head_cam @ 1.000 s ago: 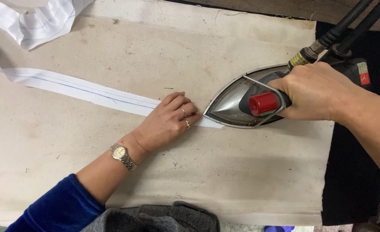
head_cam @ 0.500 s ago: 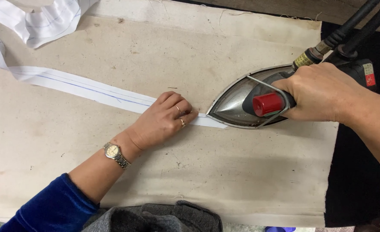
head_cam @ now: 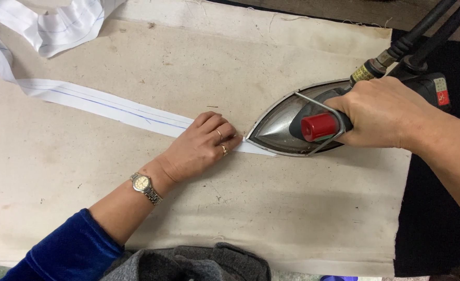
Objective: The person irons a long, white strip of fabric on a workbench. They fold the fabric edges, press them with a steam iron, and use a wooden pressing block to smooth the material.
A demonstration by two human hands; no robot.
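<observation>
One iron (head_cam: 292, 122), one white strip (head_cam: 110, 106), two hands on them

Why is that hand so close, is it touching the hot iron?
Cannot tell. In the head view the left hand presses the white strip, fingertips right at the iron tip; no clear gap or contact shows.

Bench covered with stained beige cloth (head_cam: 136, 218), frayed threads along its far edge. Dark surface (head_cam: 433, 229) shows past the right edge. Grey wool fabric (head_cam: 199, 265) at the near edge. Even, soft light.
</observation>
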